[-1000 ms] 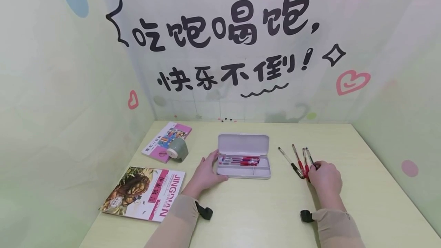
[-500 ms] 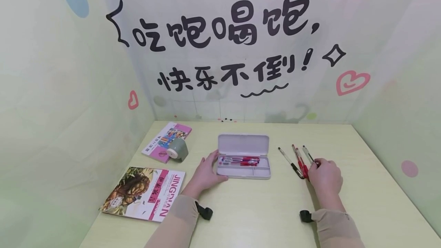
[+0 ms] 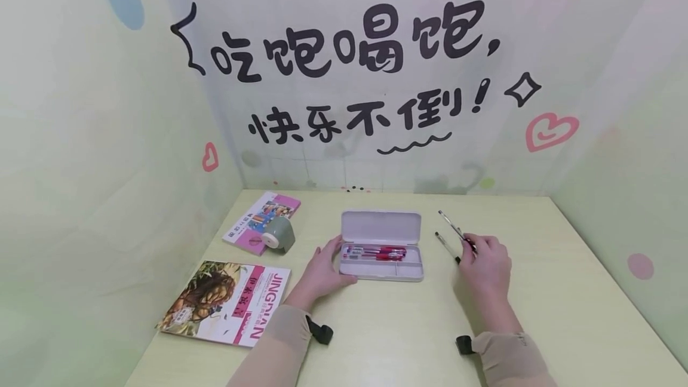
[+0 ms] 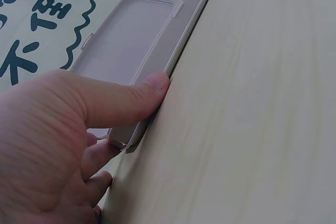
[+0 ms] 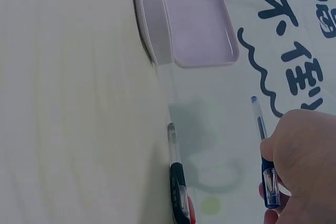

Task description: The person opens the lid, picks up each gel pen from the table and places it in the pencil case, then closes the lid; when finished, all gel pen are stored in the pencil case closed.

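An open pale lilac pencil case (image 3: pixel 368 270) lies mid-table, its lid (image 3: pixel 381 227) raised at the back. Several red and purple pens (image 3: pixel 376 252) lie in its rear compartment. My left hand (image 3: pixel 322 270) grips the case's left front corner, thumb (image 4: pixel 149 87) on the front wall and fingers round the side. To the right, my right hand (image 3: pixel 489 267) pinches a clear-barrelled pen with a dark blue grip (image 5: pixel 270 182), raised off the table. A black pen (image 5: pixel 178 187) lies below it on the table. Beside that, a bit of red shows; the hand hides the rest.
At the left lie a book with a lion cover (image 3: pixel 215 303) and a pink-and-white booklet (image 3: pixel 242 235). A grey-green device with a white knob (image 3: pixel 279 235) stands at the booklet's edge. A printed cloth wall (image 3: pixel 322 166) closes off the back.
My right hand has lifted the blue pen from the group on the table and moved left and slightly up with it. The left hand stays at the pencil case.
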Demonstrator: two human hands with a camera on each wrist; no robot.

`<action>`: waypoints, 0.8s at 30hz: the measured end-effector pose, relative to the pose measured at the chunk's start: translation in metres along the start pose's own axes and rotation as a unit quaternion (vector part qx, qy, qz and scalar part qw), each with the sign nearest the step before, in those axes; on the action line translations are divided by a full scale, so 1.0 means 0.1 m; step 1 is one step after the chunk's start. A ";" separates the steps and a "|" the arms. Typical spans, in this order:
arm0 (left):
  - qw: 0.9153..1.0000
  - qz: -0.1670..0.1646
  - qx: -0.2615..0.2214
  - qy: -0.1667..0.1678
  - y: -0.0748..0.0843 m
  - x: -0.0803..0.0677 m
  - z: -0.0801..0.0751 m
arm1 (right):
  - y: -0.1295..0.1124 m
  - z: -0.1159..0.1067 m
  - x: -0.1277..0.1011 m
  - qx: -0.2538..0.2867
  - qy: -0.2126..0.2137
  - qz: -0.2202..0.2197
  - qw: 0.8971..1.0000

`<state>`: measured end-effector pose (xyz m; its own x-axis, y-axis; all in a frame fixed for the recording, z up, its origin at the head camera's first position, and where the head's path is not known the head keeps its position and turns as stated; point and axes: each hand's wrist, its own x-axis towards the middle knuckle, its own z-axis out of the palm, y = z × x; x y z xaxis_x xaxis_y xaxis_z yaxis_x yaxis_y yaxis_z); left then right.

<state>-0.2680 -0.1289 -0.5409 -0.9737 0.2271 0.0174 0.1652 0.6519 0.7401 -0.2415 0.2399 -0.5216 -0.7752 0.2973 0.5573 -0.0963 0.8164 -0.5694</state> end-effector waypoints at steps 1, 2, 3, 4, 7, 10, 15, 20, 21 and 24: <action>1.000 0.001 0.000 -0.001 0.01 0.00 0.00 | -0.04 0.01 -0.01 0.011 0.010 -0.018 1.000; 1.000 0.002 0.000 -0.002 0.01 0.00 0.01 | -0.07 0.03 -0.02 0.020 0.020 -0.040 0.999; 1.000 0.003 0.000 -0.003 0.01 0.00 0.01 | -0.10 0.05 -0.02 0.026 0.027 -0.062 0.997; 1.000 0.002 0.001 -0.003 0.01 0.00 0.01 | -0.13 0.08 -0.03 0.032 0.031 -0.081 0.996; 1.000 0.000 0.002 0.001 0.02 0.00 0.01 | -0.22 0.17 -0.04 0.038 0.025 -0.131 0.990; 1.000 0.000 0.008 0.003 0.01 0.00 0.01 | -0.33 0.27 -0.06 0.032 -0.002 -0.163 0.986; 1.000 0.005 0.011 0.004 -0.02 0.01 0.01 | -0.54 0.40 -0.10 0.010 -0.063 -0.198 0.978; 1.000 0.002 0.009 0.004 -0.02 0.01 0.01 | -0.72 0.52 -0.15 -0.008 -0.108 -0.235 0.966; 1.000 0.000 0.008 0.005 -0.02 0.01 0.01 | -0.74 0.55 -0.15 -0.009 -0.114 -0.240 0.964; 1.000 -0.003 0.007 0.004 -0.02 0.00 0.02 | -0.79 0.62 -0.17 -0.008 -0.129 -0.246 0.961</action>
<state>-0.2685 -0.1288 -0.5435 -0.9760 0.2169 0.0192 0.1617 0.6626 0.7313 -0.2596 0.1395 -0.5240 -0.7679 -0.2566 0.5869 -0.4817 0.8353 -0.2651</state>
